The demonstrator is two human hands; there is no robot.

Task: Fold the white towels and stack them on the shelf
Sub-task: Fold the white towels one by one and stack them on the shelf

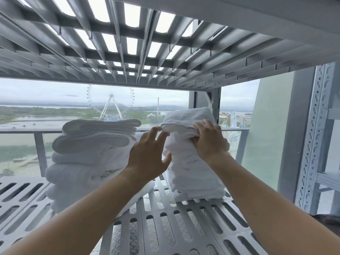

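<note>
Two stacks of folded white towels stand on the slotted grey shelf (165,225). The left stack (88,162) is wide and leans a little. The right stack (195,177) is narrower and taller. My right hand (209,142) grips a folded white towel (184,124) near the top of the right stack, fingers curled over its front edge. My left hand (149,153) hovers between the stacks, fingers spread and relaxed, its fingertips touching the left end of that towel.
The slotted underside of the shelf above (147,45) hangs close over the stacks. A perforated metal upright (312,140) rises at the right. Behind the shelf is a window with a railing (22,130).
</note>
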